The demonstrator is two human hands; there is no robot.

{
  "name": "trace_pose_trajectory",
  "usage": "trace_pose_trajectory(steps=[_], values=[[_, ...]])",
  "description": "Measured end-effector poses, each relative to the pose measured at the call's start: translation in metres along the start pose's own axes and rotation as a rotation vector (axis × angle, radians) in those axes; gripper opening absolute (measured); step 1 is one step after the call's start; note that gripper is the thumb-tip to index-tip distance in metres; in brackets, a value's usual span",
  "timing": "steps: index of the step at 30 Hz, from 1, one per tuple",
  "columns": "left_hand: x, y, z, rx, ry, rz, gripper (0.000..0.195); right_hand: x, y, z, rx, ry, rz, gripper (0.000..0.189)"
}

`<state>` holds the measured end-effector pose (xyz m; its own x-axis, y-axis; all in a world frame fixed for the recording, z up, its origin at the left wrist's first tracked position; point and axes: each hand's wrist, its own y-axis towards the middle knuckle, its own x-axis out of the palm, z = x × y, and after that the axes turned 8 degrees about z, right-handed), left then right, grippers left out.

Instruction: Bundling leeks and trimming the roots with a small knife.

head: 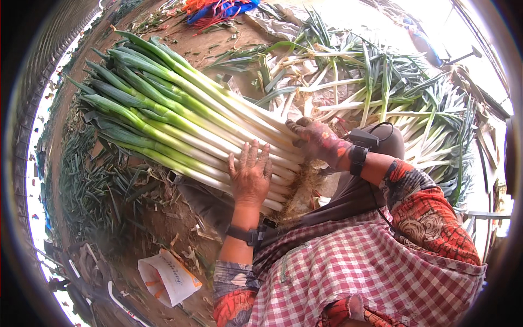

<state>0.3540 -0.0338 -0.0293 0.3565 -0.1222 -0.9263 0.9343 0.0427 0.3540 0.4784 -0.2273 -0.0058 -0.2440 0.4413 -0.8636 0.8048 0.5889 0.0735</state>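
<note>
A large bundle of long green onions (196,118) lies across in front of me, with dark green leaves at the upper left and white stalks and rooty ends near my lap. My left hand (251,173), bare, rests flat on the white stalks with its fingers spread a little. On the far side of the bundle, close to the roots (302,192), my right hand (318,139) wears a patterned glove and touches the outer stalks. Its fingertips are partly hidden, so its grip is unclear.
Loose green onions (429,135) are heaped at the right and upper right. Cut green leaves (98,196) cover the ground at the left. A white plastic container (167,278) lies at the lower left. Red and blue strings (220,12) lie at the top.
</note>
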Motion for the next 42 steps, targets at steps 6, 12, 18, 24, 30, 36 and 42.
trace_pose_trajectory(steps=[6,12,18,24,30,36,42], values=[[-0.002,0.002,0.001,-0.008,0.002,0.012,0.039,0.006,0.017,0.021,0.073,0.636,-0.180,0.045],[-0.002,-0.001,0.001,-0.016,-0.012,0.016,0.039,0.002,0.022,0.014,-0.192,0.023,-0.145,0.047],[0.000,0.001,0.001,0.002,0.010,0.032,0.039,0.004,0.012,0.015,-0.109,0.180,-0.092,0.050],[0.001,0.003,-0.002,0.013,0.052,0.028,0.040,0.003,0.016,0.024,-0.225,0.102,0.196,0.041],[0.002,-0.001,0.001,0.022,0.028,0.036,0.041,-0.005,0.006,0.019,-0.059,0.270,0.012,0.022],[0.000,-0.002,-0.002,0.030,0.017,0.032,0.041,-0.017,-0.010,-0.021,-0.238,0.051,0.233,0.044],[0.001,0.000,-0.002,0.022,0.011,0.040,0.041,0.029,-0.024,-0.021,-0.534,-0.234,0.149,0.063]])
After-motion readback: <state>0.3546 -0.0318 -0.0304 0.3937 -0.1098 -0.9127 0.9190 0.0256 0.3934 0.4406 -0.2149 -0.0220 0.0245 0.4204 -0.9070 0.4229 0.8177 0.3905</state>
